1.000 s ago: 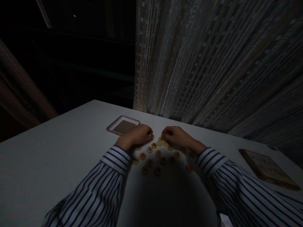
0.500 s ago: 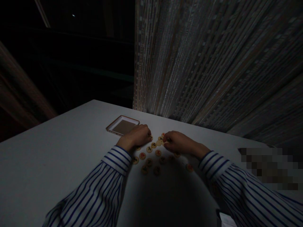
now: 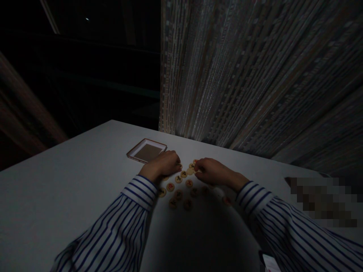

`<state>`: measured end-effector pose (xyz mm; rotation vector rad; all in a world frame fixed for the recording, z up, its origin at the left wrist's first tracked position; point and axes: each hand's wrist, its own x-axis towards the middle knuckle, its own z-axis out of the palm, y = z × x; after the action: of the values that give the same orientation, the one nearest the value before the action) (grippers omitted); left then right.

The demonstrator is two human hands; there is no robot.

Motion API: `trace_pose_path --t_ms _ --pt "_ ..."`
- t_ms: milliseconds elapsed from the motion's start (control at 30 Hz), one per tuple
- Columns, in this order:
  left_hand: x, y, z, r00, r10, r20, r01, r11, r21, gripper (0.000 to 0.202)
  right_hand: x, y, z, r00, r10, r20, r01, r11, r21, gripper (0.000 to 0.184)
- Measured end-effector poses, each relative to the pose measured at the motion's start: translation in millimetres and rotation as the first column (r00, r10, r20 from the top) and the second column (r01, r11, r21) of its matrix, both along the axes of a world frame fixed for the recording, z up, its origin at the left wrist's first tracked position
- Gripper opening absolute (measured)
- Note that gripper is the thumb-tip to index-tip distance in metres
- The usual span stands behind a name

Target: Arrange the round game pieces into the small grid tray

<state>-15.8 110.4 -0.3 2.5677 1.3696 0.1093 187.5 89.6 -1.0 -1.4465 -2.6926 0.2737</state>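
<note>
Left hand, head view: your left hand [image 3: 166, 164] is curling its fingers narrowly at a round pale disc with a black character [image 3: 179, 166]; you cannot tell whether it is gripped.
Right hand: your right hand [image 3: 211, 170] is bending narrowly beside the far discs; its fingertips are hiding any hold, so you cannot tell.
Discs: round pale discs with red or black characters [image 3: 189, 183] are lying scattered between your hands and nearer you.
Box: a shallow, brown-rimmed rectangular box [image 3: 147, 152] is sitting far left, partly behind your left hand.
Table: a smooth white table [image 3: 70, 181] is supporting everything.
</note>
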Motion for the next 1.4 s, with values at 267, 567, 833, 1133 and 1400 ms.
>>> trace_pose_path --t_ms 267,567,833,1133,1400 --pt "-1.9 3.7 -1.5 0.995 0.053 0.086 -0.056 0.998 0.034 0.040 6.4 4.8 0.6 0.862 -0.261 -0.434 0.121 0.938 -0.326 0.015" --pt "6.2 -0.8 7.0 0.977 -0.067 0.205 0.041 0.991 0.130 0.040 5.2 3.1 15.2 0.623 -0.493 -0.608 0.103 0.822 -0.561 0.014" --pt "16.5 -5.6 9.3 0.955 -0.142 0.260 0.087 0.973 0.213 0.040 8.3 7.3 7.3 0.528 -0.519 -0.672 0.041 0.806 -0.591 0.019" --pt "21.3 -10.7 13.0 0.942 -0.179 0.284 0.097 0.956 0.278 0.035 7.2 6.1 6.8 0.473 -0.567 -0.674 0.023 0.773 -0.634 0.018" --pt "22.9 -12.3 14.0 0.945 -0.178 0.275 0.096 0.954 0.286 0.030 6.7 6.0 7.0 0.454 -0.571 -0.684 0.002 0.768 -0.640 0.020"
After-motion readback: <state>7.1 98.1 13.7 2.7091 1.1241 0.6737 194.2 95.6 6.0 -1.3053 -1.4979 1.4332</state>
